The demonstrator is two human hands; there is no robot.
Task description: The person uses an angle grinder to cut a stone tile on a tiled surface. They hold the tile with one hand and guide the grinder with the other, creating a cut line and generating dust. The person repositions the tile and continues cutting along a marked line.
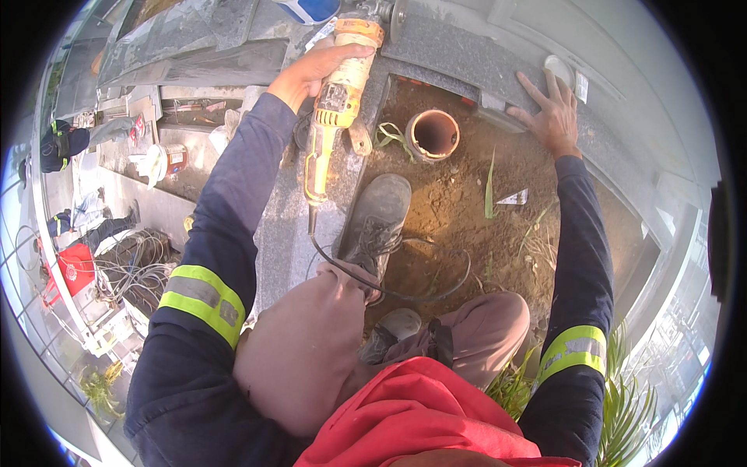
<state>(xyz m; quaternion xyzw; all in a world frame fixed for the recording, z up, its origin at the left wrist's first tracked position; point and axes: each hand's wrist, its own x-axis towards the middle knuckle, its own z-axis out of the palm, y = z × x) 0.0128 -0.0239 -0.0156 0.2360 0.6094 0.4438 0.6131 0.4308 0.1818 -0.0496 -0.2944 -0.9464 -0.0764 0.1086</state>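
Note:
My left hand [319,70] is closed around the upper body of a yellow corded angle grinder [336,109], whose disc guard is at the top and whose black cable loops down over my lower leg and shoe. My right hand [548,109] rests with fingers spread on the grey stone edging [451,58], beside a white round object [559,68]. Below it is a dirt bed [475,218] with an upright reddish-brown pipe [434,134] and grass blades. A grey slab [292,249] runs along the bed's left side.
At the left are two other people [58,148] in dark clothing, a bucket [167,159], tangled cables [136,261] and a red bag [71,268]. A blue and white container [307,8] sits at the top. Plants [622,401] grow at lower right, beside a pale wall.

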